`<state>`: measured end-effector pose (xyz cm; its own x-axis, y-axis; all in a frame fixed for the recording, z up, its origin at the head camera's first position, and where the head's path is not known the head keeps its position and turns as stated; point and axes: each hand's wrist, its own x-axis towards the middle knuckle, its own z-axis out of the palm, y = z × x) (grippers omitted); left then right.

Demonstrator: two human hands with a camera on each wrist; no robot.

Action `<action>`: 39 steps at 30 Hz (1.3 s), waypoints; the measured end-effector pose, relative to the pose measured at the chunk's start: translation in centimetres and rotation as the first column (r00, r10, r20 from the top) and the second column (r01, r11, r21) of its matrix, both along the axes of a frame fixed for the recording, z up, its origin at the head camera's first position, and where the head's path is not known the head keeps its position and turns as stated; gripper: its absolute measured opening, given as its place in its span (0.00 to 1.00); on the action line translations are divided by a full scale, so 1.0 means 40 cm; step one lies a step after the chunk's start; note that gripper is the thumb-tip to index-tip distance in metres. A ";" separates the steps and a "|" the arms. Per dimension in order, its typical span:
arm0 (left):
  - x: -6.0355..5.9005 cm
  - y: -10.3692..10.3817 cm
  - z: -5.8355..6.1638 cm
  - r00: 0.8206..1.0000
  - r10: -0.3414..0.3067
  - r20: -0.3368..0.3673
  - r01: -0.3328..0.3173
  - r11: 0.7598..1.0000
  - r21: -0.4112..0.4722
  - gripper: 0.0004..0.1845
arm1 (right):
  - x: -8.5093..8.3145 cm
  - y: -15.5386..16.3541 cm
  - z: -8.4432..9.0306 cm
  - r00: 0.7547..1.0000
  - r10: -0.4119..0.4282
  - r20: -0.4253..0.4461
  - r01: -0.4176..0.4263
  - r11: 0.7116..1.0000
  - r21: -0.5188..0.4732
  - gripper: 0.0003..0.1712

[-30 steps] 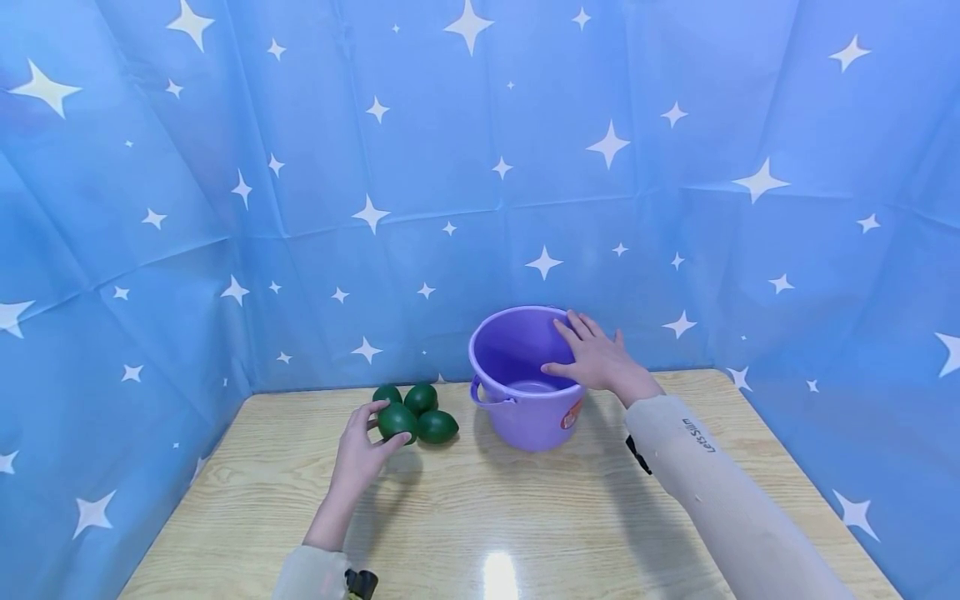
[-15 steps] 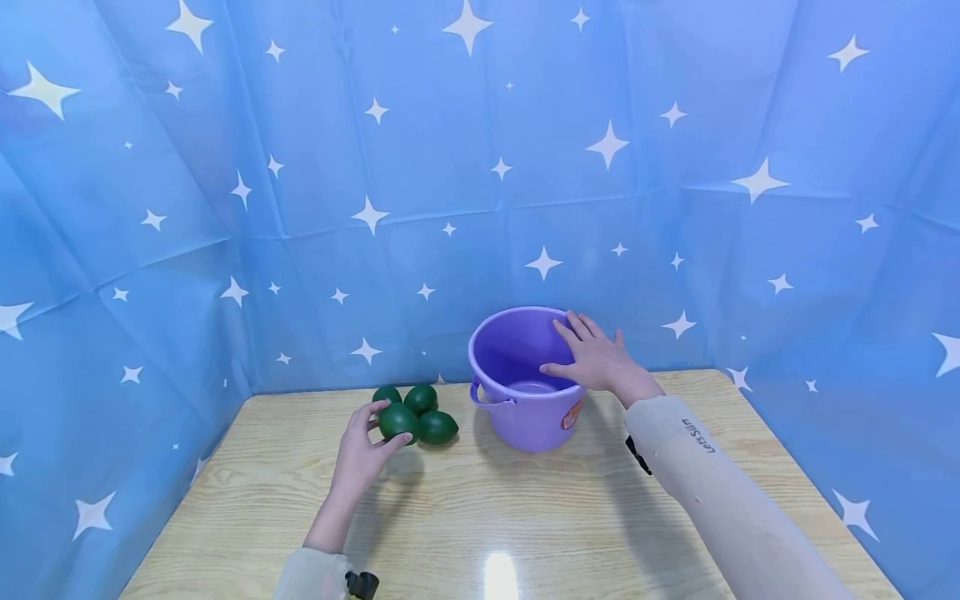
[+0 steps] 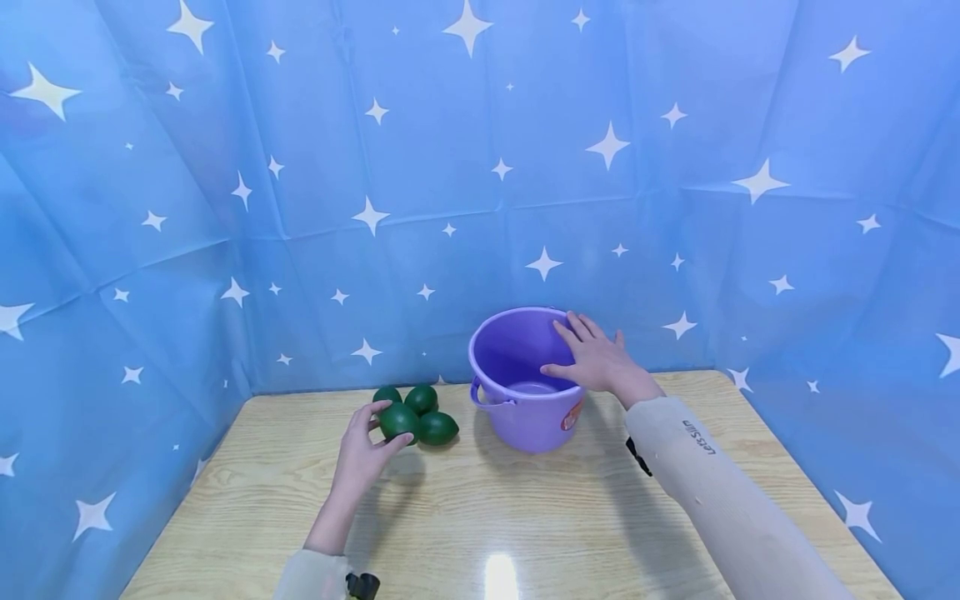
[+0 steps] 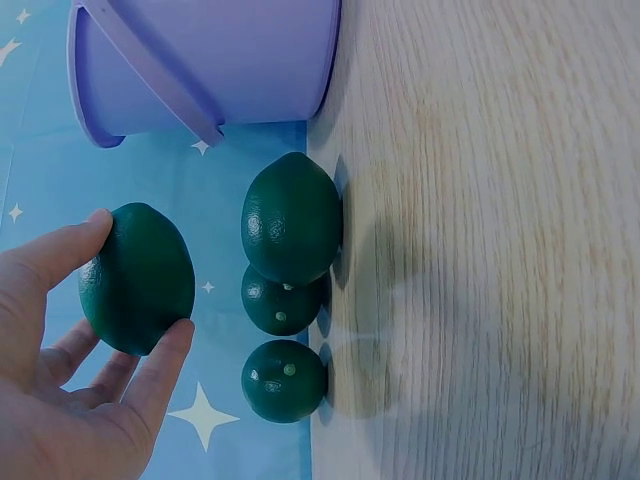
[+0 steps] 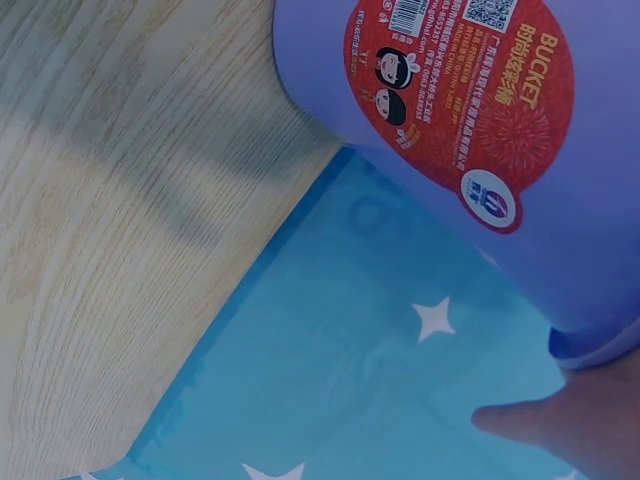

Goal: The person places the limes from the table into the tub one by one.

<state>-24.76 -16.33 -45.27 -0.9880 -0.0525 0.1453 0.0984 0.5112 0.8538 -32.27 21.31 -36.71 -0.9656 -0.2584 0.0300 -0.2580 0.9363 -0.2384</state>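
Held green lime sits left of the purple bucket, pinched in the left hand: thumb on its far end, fingers curled under the near end, so the grip runs along the fruit's long axis. In the left wrist view the lime is clear of the worktop, with blue backdrop showing between it and the wood, so it reads as lifted, not resting. 3 more limes stay on the worktop between the held one and the bucket: the biggest nearest the bucket, long axis roughly parallel to the bucket wall, then 2 smaller ones further away from the bucket in a row. Held lime is just beside the cluster, apart from it as far as the wrist view shows. The bucket lies to the right of the left hand's fingers, opening up, handle folded down on the side facing the limes. Right hand is at the bucket's right rim, fingers spread and fairly straight over the edge, thumb inside the rim; it steadies the bucket, not clenched round it. Right wrist view shows only a fingertip beside the bucket wall and its red label. Left hand is the one nearer the limes, right hand nearer the bucket. Bucket interior looks empty from the head view.
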 end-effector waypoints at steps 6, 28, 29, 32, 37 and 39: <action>-0.003 0.004 0.001 1.000 -0.003 -0.009 0.003 1.000 0.006 0.34 | 0.000 0.002 -0.001 1.000 -0.001 0.002 0.001 1.000 -0.005 0.53; -0.001 0.013 0.005 1.000 -0.011 -0.023 0.012 0.999 0.040 0.34 | -0.002 0.000 -0.002 1.000 0.002 0.001 -0.002 1.000 -0.015 0.51; 0.000 0.014 0.005 1.000 -0.011 -0.024 0.013 0.999 0.043 0.34 | -0.002 0.000 -0.002 1.000 0.002 0.001 -0.002 1.000 -0.016 0.51; 0.000 0.017 0.007 1.000 -0.011 -0.027 0.013 0.999 0.049 0.34 | -0.002 0.000 -0.003 1.000 0.005 0.000 -0.005 1.000 -0.017 0.52; 0.001 0.021 0.006 1.000 -0.008 -0.022 0.009 0.999 0.043 0.34 | -0.001 0.002 -0.004 1.000 0.008 -0.002 -0.008 1.000 -0.015 0.53; 0.000 0.022 0.005 1.000 -0.008 -0.023 0.009 0.999 0.044 0.34 | -0.001 0.003 -0.003 1.000 0.008 -0.002 -0.008 1.000 -0.015 0.53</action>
